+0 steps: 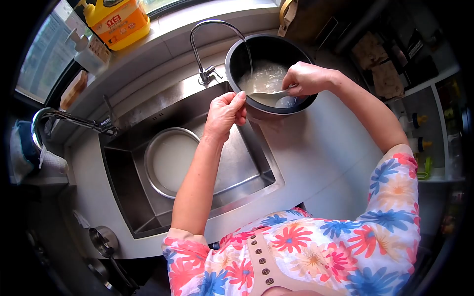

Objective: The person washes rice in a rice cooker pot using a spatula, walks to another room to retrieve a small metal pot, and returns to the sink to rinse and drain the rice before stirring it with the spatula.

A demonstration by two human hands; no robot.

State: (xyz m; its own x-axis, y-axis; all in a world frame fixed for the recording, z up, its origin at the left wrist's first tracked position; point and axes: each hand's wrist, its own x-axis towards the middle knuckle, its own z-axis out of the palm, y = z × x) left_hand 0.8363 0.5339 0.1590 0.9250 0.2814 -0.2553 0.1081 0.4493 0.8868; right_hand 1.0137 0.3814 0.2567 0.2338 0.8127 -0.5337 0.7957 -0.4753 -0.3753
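A dark round pot (308, 104) stands at the sink's back right corner, with cloudy liquid (269, 76) inside. Water runs into it from the thin curved faucet (197, 47). My right hand (308, 79) is closed on the handle of a pale spoon (266, 93), whose bowl end is in the pot near its left side. My left hand (227, 112) pinches the pot's left rim between thumb and fingers. Below and to the left, a round metal basin (173, 160) with whitish contents lies in the steel sink (237, 167).
A second faucet (74, 117) arches at the sink's left. Yellow jug (121, 24), pump bottle (93, 53) and wooden piece (74, 91) line the window ledge. A small metal pot (103, 240) hangs at lower left. Shelves (434, 118) with bottles stand at right.
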